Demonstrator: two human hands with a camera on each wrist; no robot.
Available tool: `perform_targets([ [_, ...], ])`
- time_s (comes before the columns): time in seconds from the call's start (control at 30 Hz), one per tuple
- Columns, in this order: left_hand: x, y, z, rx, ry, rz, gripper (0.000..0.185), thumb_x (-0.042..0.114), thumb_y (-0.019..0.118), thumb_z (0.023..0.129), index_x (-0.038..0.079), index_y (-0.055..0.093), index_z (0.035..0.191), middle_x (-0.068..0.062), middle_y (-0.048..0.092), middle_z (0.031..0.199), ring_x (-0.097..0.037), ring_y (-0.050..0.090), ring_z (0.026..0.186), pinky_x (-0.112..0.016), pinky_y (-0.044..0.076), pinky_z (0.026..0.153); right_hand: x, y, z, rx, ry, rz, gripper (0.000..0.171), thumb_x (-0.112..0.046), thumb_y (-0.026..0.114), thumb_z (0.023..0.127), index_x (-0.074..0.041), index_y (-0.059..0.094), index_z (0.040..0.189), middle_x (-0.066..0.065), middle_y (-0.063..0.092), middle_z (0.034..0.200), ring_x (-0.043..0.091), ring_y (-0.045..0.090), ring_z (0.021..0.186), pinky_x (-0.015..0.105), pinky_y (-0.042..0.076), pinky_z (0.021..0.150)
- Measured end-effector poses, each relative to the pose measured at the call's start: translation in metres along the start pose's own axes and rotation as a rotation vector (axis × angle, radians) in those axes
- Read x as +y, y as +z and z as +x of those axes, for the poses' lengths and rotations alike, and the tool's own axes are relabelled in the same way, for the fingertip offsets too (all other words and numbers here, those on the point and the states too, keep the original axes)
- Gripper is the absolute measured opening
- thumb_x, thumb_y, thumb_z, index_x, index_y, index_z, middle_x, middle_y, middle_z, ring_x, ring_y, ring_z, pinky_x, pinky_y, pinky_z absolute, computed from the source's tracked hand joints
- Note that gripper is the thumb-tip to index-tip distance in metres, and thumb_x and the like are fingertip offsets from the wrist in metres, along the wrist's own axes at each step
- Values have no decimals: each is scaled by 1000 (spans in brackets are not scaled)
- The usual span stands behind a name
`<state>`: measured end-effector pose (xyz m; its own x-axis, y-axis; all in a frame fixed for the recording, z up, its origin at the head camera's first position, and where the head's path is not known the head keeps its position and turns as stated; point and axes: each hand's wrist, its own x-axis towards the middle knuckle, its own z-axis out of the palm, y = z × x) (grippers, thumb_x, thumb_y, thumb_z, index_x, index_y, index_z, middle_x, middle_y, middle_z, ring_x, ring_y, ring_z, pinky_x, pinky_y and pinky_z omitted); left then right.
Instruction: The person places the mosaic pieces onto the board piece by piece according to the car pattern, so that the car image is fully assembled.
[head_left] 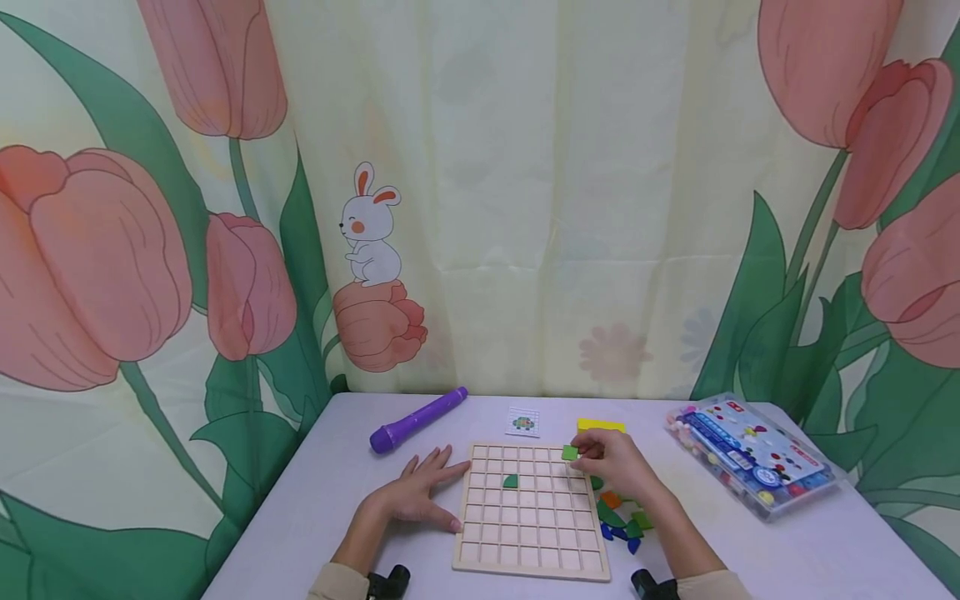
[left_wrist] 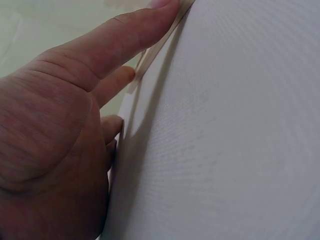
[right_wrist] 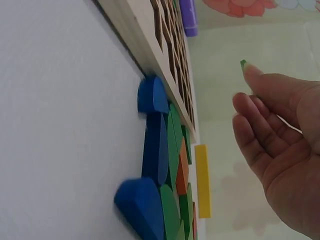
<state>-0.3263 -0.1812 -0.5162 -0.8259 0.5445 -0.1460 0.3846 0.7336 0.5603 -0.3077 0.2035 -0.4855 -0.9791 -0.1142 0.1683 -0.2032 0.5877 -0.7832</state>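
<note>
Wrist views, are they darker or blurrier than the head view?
Head view: bright, the grid board clear; left wrist view: dimmer, a soft shadow beside the board's edge, faint ripples across the white table; right wrist view: dimmer, nearest blue block slightly blurred.

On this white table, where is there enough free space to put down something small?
Free table: left, bordered by the purple stick and left hand; right, between the right forearm and clear case, and in front of that case. Crowded: right of the grid board, where colored pieces lie near the right hand.
</note>
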Motion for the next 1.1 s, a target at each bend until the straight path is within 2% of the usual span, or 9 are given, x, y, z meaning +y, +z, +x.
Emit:
perform_targets([
  [0.23,0,0,-1,6,-11,-14,103,61,86,73,35,40,161,-13,12,176,-38,3,163,-67,-2,128,-12,14,3,-10,-9,20,22,-7,85,84,-11,76,104,1,72,96,15,63,82,23,57,71],
  [0.4,1,-1,-2,5,-15,-24,104,62,86,72,34,40,161,-13,12,176,-39,3,163,-67,-4,128,-19,23,5,-26,33,38,25,-7,86,83,-11,77,106,1,71,97,16,62,85,24,56,73],
  [0.67,3,-1,-2,10,-11,-26,104,62,86,72,33,40,161,-13,12,176,-39,3,163,-67,-3,128,-27,36,6,4,70,24,24,-5,87,82,-9,78,104,2,70,93,18,60,84,26,55,72],
  [0.9,2,-1,-1,6,-11,-25,104,62,86,72,34,40,161,-13,12,176,-38,3,163,-67,-3,128,-29,49,5,-80,63,22,24,-8,86,83,-11,78,106,1,68,93,18,58,85,27,52,74],
  [1.1,2,-1,0,7,-6,-23,104,61,86,72,34,40,161,-14,13,176,-39,4,163,-67,-3,128,-26,56,5,-140,10,27,22,-10,86,84,-10,78,104,1,66,90,18,56,84,27,48,71],
])
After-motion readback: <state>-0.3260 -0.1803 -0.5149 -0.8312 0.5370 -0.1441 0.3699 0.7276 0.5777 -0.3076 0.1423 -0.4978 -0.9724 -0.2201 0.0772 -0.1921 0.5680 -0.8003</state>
